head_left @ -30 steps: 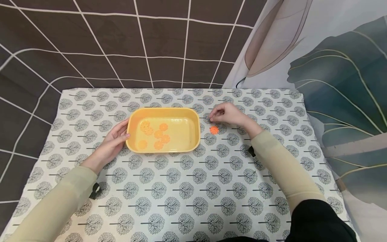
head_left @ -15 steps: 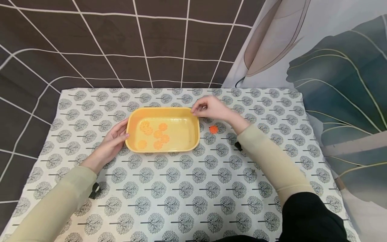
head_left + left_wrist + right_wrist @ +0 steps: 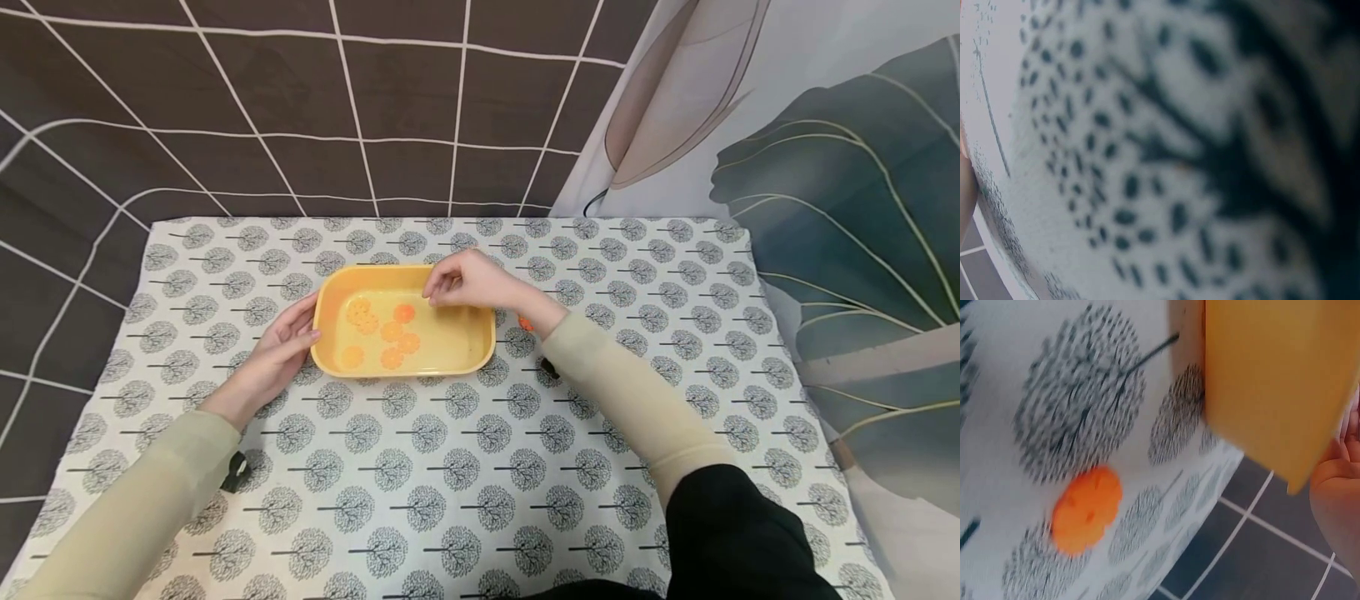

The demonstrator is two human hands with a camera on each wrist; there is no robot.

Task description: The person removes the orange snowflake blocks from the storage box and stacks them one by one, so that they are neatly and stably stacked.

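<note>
The left hand [image 3: 281, 342] rests against the yellow tub [image 3: 450, 354], fingers loosely straight, thumb at the rim. The right hand [image 3: 471, 279] hovers above its other end, fingertips drawn together; I can't tell whether they pinch anything. Scalloped orange discs [image 3: 392, 332] lie leftward of those fingertips, inside; a loose disc [image 3: 1088, 509] sits back by the wrist. They look thin and light, best pinched edgewise; the tub seems stiff. Tree-print cloth [image 3: 465, 471] spreads beneath both hands, dark gridded backdrop [image 3: 405, 92] beyond.

The tray [image 3: 453, 348] is free nearside (right grip [image 3: 471, 280] blocks its far right).
</note>
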